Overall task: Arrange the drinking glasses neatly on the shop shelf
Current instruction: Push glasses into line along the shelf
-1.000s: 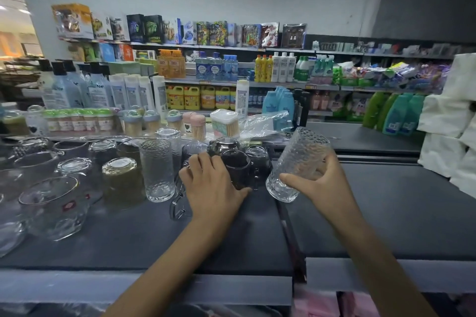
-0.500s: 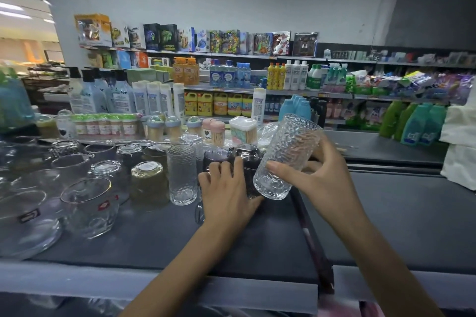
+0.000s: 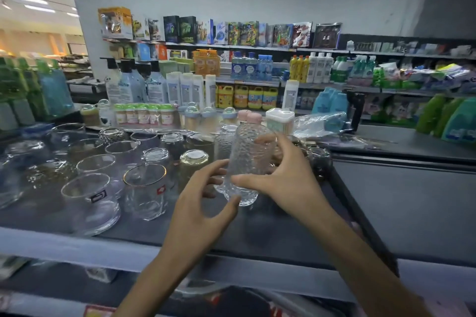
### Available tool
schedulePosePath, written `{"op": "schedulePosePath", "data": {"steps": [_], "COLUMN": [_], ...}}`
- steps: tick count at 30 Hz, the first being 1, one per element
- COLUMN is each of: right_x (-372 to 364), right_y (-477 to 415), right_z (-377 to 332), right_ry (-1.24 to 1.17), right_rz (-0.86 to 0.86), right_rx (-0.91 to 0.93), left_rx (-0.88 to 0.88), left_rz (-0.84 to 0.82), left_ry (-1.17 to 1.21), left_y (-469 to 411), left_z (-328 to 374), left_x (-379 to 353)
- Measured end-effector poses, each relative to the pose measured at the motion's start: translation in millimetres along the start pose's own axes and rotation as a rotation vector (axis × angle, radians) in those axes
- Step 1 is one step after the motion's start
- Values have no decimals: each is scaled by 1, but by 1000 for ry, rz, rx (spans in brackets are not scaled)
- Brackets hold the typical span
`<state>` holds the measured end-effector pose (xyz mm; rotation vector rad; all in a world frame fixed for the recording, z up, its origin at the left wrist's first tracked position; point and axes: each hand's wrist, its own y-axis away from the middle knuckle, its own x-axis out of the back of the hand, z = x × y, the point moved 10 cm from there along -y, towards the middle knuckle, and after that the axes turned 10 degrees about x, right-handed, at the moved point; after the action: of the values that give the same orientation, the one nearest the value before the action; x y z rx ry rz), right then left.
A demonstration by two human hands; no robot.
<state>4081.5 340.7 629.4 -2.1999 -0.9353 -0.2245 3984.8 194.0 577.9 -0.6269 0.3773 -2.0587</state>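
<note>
Shop aisles stocked with bottles and boxed goods fill the background, and a dark grey shelf top runs across the foreground. Its left half is crowded with glassware, among which a gold-rimmed tumbler and a wide labelled glass stand close to the front edge.

A textured glass is held near the middle of the shelf top, thick base down and slightly tilted. Whether the base touches the surface cannot be told. It is gripped by the right hand, with the thumb low across the near side and the fingers wrapped round the far side. The left hand is held just beside the base with its fingers apart and loosely curved, and nothing is clasped in it. Contact between its thumb tip and the glass cannot be confirmed.

A matching textured glass stands directly behind, an upturned amber glass lies to its left, and a dark glass mug sits to the right near the divider rail.

The step in hand is judged to be the setting down of the held glass in line with its twin. It would best be brought fully upright and lowered slowly. The base should be steadied by the left hand, and a small gap left so that no neighbour is knocked. The grip should be released only once the base sits flat.
</note>
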Motion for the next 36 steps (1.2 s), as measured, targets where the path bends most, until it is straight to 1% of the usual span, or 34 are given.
{"op": "schedulePosePath", "data": {"steps": [5, 10, 14, 18, 22, 24, 27, 29, 32, 34, 36], "right_x": [-44, -63, -74, -78, -80, -75, -56, -35, 7, 42, 86], "right_y": [1, 4, 6, 3, 7, 14, 31, 47, 72, 91, 112], "right_z": [4, 9, 9, 10, 7, 2, -8, -14, -19, -18, -15], "right_ry": [61, 271, 434, 477, 479, 472, 463, 417, 359, 336, 365], "right_rz": [-18, -14, -73, -89, -91, -66, -6, 47, 113, 168, 223], "right_rx": [-35, -15, -5, -5, 14, 46, 115, 161, 210, 238, 246], "left_rx": [46, 103, 137, 197, 209, 207, 124, 41, -45, -105, -182], "left_rz": [21, -8, -20, -23, -28, 3, 134, 181, 121, 48, -26], "left_ry": [-10, -18, -44, -71, -91, -155, -267, -278, -198, -130, -85], "left_y": [-3, -10, -13, -16, -11, -2, 20, 34, 48, 55, 59], "left_z": [-28, -55, -71, -76, -69, -64, -40, -17, 15, 40, 72], "left_x": [18, 16, 11, 10, 12, 19, 37, 39, 17, -13, -53]}}
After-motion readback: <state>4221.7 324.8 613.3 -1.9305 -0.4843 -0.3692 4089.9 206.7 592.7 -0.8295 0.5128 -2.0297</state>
